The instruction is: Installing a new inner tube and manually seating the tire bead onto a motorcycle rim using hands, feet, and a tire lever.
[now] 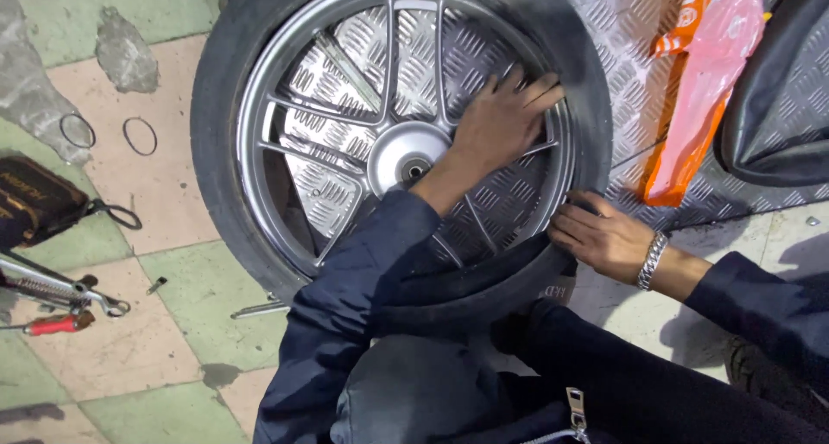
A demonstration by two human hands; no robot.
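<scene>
While the tyre [250, 55] lies under both hands, the left hand [505, 120] is spread flat; the right hand [600, 237] is curled over its edge.

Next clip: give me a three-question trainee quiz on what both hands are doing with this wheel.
1. True or false: the left hand presses on the black rubber tyre and the silver spoked alloy rim.
2. Which wrist wears the silver metal bracelet?
3. The right hand touches: A) the orange plastic bag, B) the tyre's edge, C) the red-handled tool.

Key: 1 true; 2 right; 3 B.
</scene>
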